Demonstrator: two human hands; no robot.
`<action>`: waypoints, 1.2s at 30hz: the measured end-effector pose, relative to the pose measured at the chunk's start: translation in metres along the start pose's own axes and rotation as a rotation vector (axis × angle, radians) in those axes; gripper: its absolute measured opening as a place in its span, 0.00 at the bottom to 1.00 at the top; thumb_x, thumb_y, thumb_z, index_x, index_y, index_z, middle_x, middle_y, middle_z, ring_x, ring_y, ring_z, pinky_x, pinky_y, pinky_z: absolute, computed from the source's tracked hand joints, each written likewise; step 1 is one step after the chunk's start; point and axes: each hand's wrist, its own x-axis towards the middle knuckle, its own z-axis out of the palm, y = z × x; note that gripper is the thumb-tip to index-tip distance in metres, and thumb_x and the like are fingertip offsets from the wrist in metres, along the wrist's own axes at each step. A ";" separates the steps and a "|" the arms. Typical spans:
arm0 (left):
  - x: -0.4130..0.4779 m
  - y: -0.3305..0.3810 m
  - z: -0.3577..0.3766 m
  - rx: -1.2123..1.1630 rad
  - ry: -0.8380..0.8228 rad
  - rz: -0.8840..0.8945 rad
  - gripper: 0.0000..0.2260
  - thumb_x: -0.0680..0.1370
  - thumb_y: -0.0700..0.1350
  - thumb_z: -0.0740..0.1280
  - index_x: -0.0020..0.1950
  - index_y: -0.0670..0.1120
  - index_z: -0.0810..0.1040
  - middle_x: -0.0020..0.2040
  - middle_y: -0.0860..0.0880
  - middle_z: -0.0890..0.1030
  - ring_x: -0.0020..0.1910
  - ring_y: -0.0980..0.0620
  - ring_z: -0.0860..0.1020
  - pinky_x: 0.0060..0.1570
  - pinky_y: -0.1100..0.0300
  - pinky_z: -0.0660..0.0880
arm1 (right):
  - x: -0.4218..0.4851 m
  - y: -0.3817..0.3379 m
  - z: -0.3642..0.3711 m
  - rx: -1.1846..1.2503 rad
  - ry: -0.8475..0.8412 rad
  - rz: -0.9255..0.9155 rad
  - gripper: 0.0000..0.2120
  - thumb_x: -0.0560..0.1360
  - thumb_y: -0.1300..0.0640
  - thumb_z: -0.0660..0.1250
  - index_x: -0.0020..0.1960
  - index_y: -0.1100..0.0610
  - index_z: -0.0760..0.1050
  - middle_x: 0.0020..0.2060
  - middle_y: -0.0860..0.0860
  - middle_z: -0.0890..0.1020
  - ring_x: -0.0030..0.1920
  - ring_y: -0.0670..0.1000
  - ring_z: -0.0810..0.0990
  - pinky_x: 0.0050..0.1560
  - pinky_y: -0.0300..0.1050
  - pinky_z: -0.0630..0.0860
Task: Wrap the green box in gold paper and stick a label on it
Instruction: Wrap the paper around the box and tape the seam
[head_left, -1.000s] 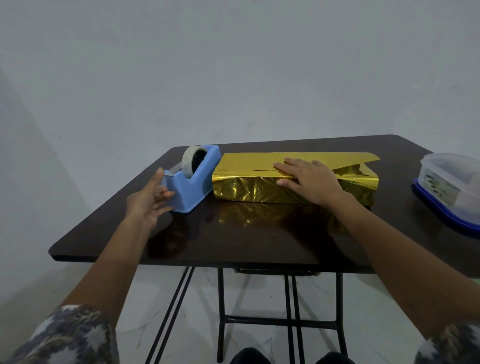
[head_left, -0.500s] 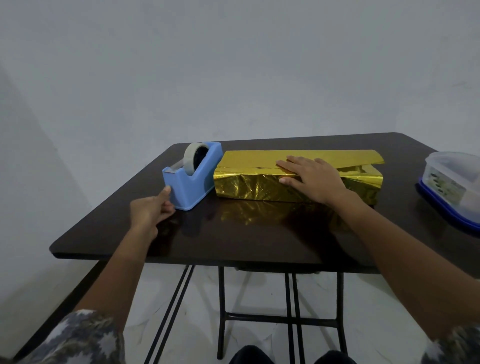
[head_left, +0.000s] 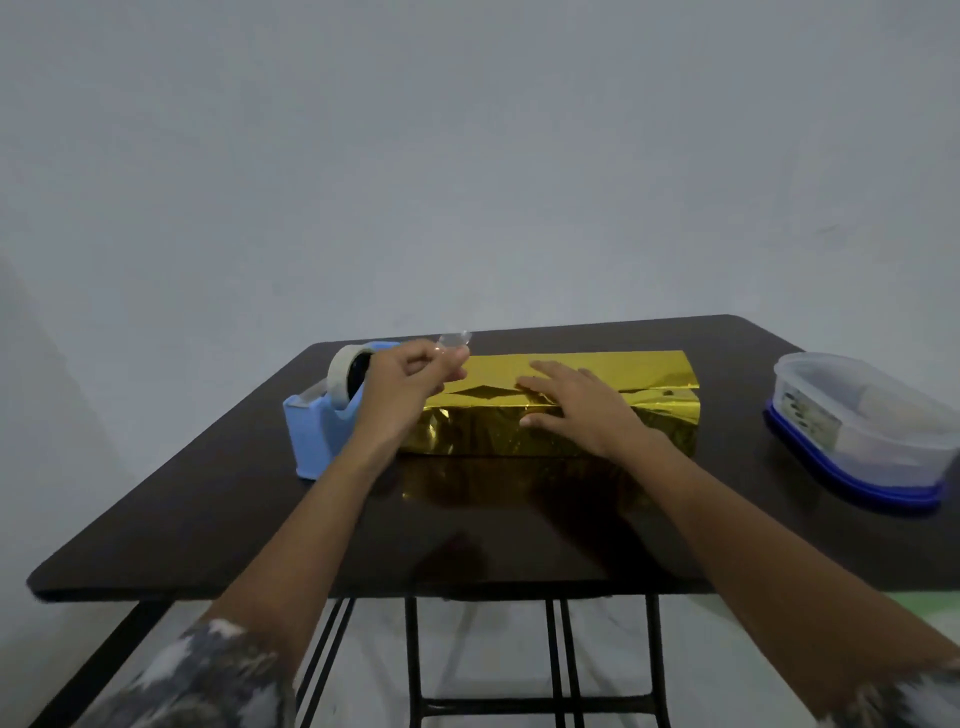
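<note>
The box, covered in gold paper (head_left: 644, 374), lies across the middle of the dark table (head_left: 260, 519); none of its green shows. My right hand (head_left: 576, 410) lies flat on its top with straight fingers, holding the paper's overlap down. My left hand (head_left: 410, 379) hovers over the box's left end and pinches a short strip of clear tape (head_left: 454, 340) between thumb and fingers. The blue tape dispenser (head_left: 317, 431) with its roll stands just left of the box, partly behind my left wrist.
A clear plastic container (head_left: 862, 421) on a blue lid sits at the table's right edge. A grey wall stands behind the table. Black metal table legs show below the front edge.
My left hand left the dispenser's front, rose and moved right over the box's left end, now pinching a strip of tape. My right hand stayed flat on the box.
</note>
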 end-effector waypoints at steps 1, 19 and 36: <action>0.008 0.000 0.010 -0.004 -0.047 -0.001 0.05 0.74 0.46 0.71 0.39 0.48 0.81 0.38 0.51 0.84 0.43 0.56 0.82 0.53 0.52 0.77 | -0.001 0.000 -0.001 -0.004 0.005 0.001 0.28 0.78 0.41 0.58 0.75 0.48 0.58 0.76 0.49 0.58 0.75 0.52 0.56 0.73 0.49 0.53; 0.033 -0.052 0.011 0.409 -0.280 0.057 0.33 0.70 0.47 0.75 0.70 0.51 0.63 0.66 0.45 0.73 0.62 0.49 0.75 0.60 0.56 0.74 | -0.005 0.010 0.004 -0.177 0.036 0.015 0.28 0.78 0.39 0.54 0.76 0.46 0.54 0.75 0.46 0.60 0.75 0.48 0.56 0.75 0.53 0.47; 0.022 -0.055 0.019 0.482 -0.121 0.154 0.39 0.70 0.49 0.74 0.74 0.52 0.55 0.63 0.42 0.75 0.60 0.47 0.77 0.59 0.53 0.75 | -0.014 0.013 0.001 -0.262 0.189 0.124 0.28 0.79 0.38 0.44 0.66 0.51 0.72 0.70 0.51 0.70 0.72 0.51 0.64 0.74 0.52 0.47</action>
